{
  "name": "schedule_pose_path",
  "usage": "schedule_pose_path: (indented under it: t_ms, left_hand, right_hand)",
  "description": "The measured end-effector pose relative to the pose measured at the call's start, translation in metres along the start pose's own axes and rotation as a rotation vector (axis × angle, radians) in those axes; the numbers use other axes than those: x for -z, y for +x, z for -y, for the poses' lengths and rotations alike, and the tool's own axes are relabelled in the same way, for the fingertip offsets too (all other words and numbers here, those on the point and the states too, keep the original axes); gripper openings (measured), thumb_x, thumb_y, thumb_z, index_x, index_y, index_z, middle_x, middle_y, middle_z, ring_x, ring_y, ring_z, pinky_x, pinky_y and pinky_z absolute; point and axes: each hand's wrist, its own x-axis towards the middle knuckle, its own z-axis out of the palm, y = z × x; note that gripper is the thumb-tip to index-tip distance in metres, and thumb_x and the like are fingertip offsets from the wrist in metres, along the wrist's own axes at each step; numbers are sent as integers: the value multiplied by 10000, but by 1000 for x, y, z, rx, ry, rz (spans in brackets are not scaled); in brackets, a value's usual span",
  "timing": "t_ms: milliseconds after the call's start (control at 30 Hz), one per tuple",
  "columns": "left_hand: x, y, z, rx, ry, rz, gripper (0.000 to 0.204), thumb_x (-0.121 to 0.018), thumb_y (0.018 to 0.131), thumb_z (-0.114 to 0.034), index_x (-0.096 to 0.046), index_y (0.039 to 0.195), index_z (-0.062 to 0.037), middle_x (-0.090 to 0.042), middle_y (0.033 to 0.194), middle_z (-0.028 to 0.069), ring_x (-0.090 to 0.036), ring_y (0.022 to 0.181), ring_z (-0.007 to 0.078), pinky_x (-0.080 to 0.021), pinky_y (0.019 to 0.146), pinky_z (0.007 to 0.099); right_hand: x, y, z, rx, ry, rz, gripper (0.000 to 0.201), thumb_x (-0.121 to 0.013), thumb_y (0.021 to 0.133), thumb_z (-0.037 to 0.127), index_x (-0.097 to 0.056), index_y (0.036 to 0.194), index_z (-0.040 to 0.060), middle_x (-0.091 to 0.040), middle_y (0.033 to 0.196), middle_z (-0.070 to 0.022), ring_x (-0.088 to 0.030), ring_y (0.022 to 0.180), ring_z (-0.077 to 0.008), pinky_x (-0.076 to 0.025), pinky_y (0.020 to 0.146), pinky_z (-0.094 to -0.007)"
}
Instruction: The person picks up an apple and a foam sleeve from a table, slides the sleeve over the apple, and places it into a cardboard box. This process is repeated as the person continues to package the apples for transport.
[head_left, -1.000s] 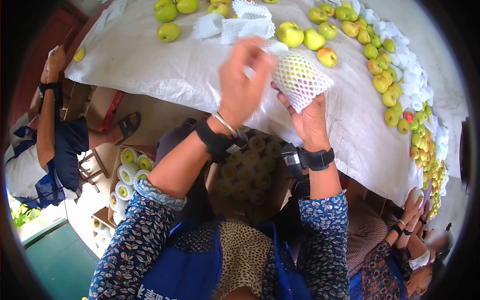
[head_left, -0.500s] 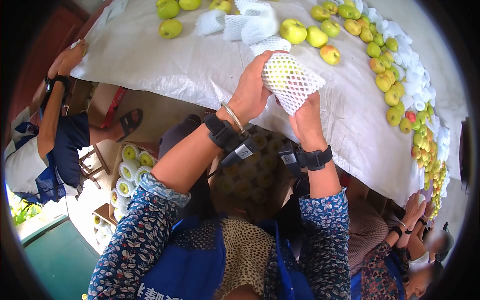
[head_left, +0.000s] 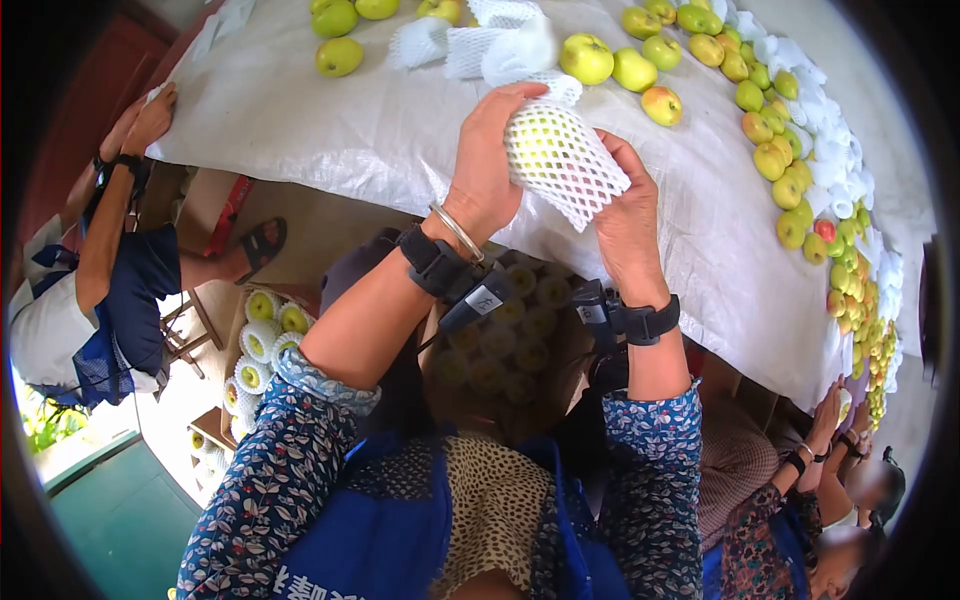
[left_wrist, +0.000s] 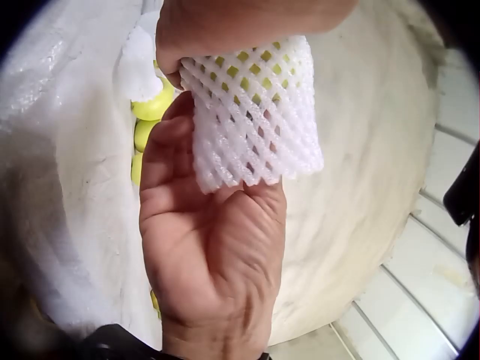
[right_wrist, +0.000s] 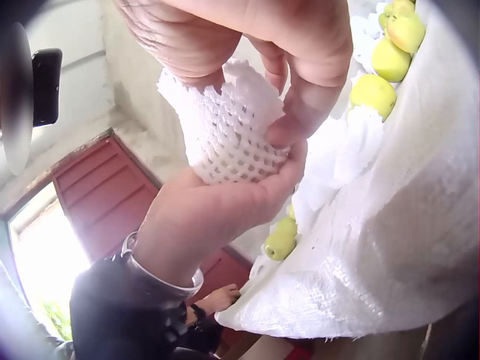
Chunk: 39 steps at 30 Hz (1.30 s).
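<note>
In the head view, an apple (head_left: 534, 140) sits inside a white foam net (head_left: 585, 172), its green-yellow skin showing through the holes. My left hand (head_left: 486, 165) grips the covered apple from the left, wrapped round its closed side. My right hand (head_left: 630, 220) pinches the loose end of the net at the right. The left wrist view has my right hand (left_wrist: 214, 251) below the net (left_wrist: 255, 135), thumb at its edge. From the right wrist, my left hand (right_wrist: 214, 217) cups the net (right_wrist: 234, 131), with my right hand's fingers (right_wrist: 309, 94) at its rim.
White sheeting (head_left: 300, 110) covers the table. Empty foam nets (head_left: 480, 50) lie beyond my hands, beside loose apples (head_left: 587, 60). More apples (head_left: 770, 160) line the right side. Netted apples (head_left: 257, 340) fill a box at lower left. Other people's hands (head_left: 150, 118) work at both sides.
My left hand has come onto the netted apple and grips it. The apple has moved left, and my right hand has shifted from beneath it to the net's loose end.
</note>
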Motion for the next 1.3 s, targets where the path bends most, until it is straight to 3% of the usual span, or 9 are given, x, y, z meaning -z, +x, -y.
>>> schedule_pose_path:
  t_ms: [167, 467, 567, 700, 800, 900, 1033, 1200, 1300]
  left_hand:
    - [3, -2, 1, -24, 91, -16, 290, -394, 904, -62, -509, 1161, 8, -593, 988, 81, -591, 900, 148, -503, 790, 283]
    - [-3, 2, -3, 203, -123, -25, 267, -452, 884, -231, -553, 1011, -19, -601, 936, 83, -593, 859, 184, -482, 778, 320]
    - [2, -8, 7, 93, -20, 34, 300, -424, 894, -247, -543, 1041, -14, -609, 978, 101, -598, 902, 209, -479, 818, 344]
    - [16, 2, 12, 164, -240, 237, 405, -423, 894, -294, -491, 1169, -4, -587, 1103, 156, -581, 1017, 240, -454, 904, 385]
    - [4, 0, 0, 406, -452, 149, 430, -330, 920, -299, -468, 1207, -11, -548, 1182, 169, -529, 1108, 268, -407, 961, 437]
    - [4, 1, 2, 466, -535, 176, 440, -286, 928, -292, -468, 1212, -9, -535, 1204, 163, -506, 1138, 281, -383, 982, 455]
    - [11, 5, 14, 483, -621, 318, 419, -325, 931, -310, -496, 1171, -12, -584, 1120, 122, -562, 1036, 263, -428, 930, 417]
    - [3, -10, 21, 88, 86, 182, 420, -392, 931, -332, -498, 1159, 4, -616, 1054, 76, -600, 951, 167, -467, 863, 290]
    - [-4, -8, 14, 101, 108, 193, 372, -423, 940, -310, -524, 1110, 4, -621, 1003, 63, -601, 890, 132, -484, 801, 256]
  right_hand:
    - [-5, -1, -7, 27, -63, -49, 293, -623, 744, -20, -536, 1024, -16, -593, 947, -41, -546, 850, -79, -462, 749, -220]
    - [2, 0, -5, 58, -161, -48, 258, -644, 755, 27, -536, 985, -16, -583, 887, -33, -525, 811, -74, -446, 706, -214]
    - [2, 1, 7, 2, -297, -59, 285, -669, 775, 64, -532, 1012, -17, -587, 894, -46, -538, 806, -79, -450, 684, -225]
    - [9, -1, 33, 72, 1, -9, 288, -588, 869, 203, -522, 1052, -10, -586, 1004, -101, -545, 889, -122, -446, 739, -274]
    - [19, -3, 33, 195, 293, -63, 309, -456, 932, 284, -541, 1030, 4, -553, 1130, -137, -524, 980, -171, -414, 807, -305]
    - [24, -4, 27, 467, -63, -183, 257, -478, 914, 238, -573, 949, 2, -551, 1147, -133, -529, 995, -188, -405, 832, -311]
    - [14, -14, 35, 597, -365, -94, 103, -581, 831, 105, -647, 858, 31, -506, 1222, -146, -467, 1147, -215, -361, 937, -351]
    - [22, -9, 16, 452, -708, -51, 253, -702, 687, 83, -644, 926, 25, -420, 1310, -213, -405, 1213, -353, -363, 969, -372]
    - [21, -12, 20, 404, -958, -46, 370, -731, 674, 191, -638, 1003, 48, -358, 1345, -240, -327, 1259, -393, -345, 979, -436]
